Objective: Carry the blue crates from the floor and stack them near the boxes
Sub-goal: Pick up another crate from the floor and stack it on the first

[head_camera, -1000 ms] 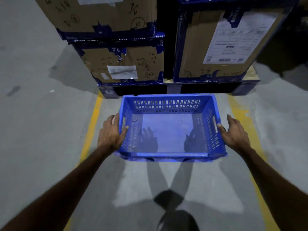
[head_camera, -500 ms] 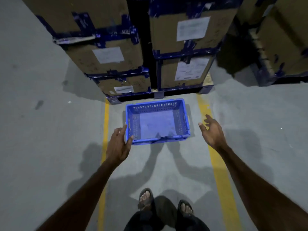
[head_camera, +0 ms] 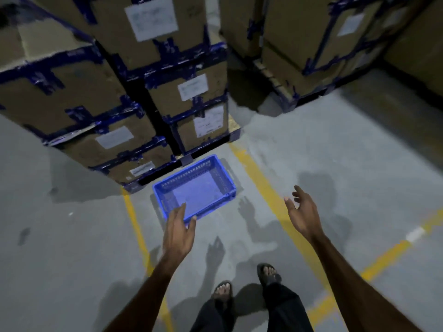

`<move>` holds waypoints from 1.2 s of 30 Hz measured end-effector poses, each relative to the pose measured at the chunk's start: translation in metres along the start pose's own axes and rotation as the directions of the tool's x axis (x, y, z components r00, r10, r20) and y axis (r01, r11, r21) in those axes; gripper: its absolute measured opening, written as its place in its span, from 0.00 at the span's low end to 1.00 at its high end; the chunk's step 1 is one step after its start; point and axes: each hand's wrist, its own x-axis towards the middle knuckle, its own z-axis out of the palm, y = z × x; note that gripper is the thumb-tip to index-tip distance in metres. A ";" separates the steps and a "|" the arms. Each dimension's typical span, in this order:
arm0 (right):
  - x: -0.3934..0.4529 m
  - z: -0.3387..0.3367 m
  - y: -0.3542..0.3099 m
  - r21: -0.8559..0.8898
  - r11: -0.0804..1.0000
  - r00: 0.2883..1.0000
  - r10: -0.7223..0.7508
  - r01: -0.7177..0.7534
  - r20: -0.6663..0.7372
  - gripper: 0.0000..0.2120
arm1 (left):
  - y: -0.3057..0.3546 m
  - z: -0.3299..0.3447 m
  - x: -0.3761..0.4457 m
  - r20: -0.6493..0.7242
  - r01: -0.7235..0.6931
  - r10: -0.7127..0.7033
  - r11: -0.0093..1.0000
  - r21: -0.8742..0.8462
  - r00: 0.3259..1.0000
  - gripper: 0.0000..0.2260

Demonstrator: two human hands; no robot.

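You will find nothing here that can be read. The stacked cardboard boxes [head_camera: 165,92] carry white paper labels: one high on the top box [head_camera: 151,18], one on the box below it [head_camera: 192,87], one on the lowest box at the right of the stack [head_camera: 208,124], and others on the left column [head_camera: 114,137]. Every one of them is too blurred and too small for any letter or number to be made out. A label on the boxes at the far right [head_camera: 350,24] is just as unclear.
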 end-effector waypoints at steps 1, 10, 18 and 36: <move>-0.014 -0.010 0.006 0.012 1.000 0.999 0.017 -0.016 -0.038 0.28 | 0.009 -0.001 0.003 0.037 -0.036 0.036 0.999 0.004 0.999 0.25; -0.152 -0.095 0.058 0.140 0.971 0.899 0.234 -0.195 -0.371 0.28 | 0.104 0.027 0.002 0.278 -0.405 0.392 0.914 -0.013 0.877 0.26; -0.293 -0.160 0.123 0.279 0.894 0.688 0.449 -0.352 -0.570 0.29 | 0.204 0.092 -0.083 0.383 -0.671 0.657 0.732 -0.118 0.649 0.25; -0.689 -0.190 0.261 0.657 0.634 0.136 0.754 -0.409 -0.643 0.30 | 0.274 0.213 -0.441 0.525 -0.877 0.848 0.303 -0.373 0.070 0.25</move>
